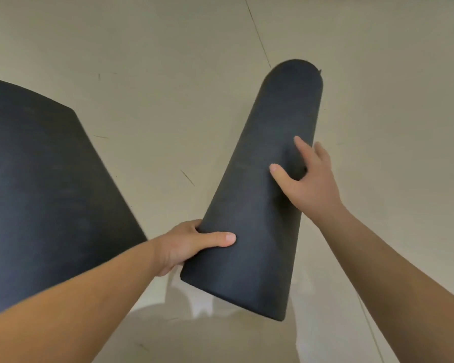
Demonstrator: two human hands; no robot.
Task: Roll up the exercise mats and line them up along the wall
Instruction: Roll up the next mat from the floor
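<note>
A rolled black exercise mat (257, 195) is held off the floor, its near end low toward me and its far end pointing up and away. My left hand (194, 244) grips the roll near its near end, thumb across the top and fingers hidden underneath. My right hand (307, 179) rests on the roll's right side about halfway along, thumb and forefinger spread over the surface. A second black mat (45, 184) lies flat and unrolled on the floor at the left, partly covered by my left forearm.
The floor (155, 87) is pale beige tile with thin joint lines (260, 38) and a few dark scuff marks. My shadow falls on the tiles below the roll. No wall is in view.
</note>
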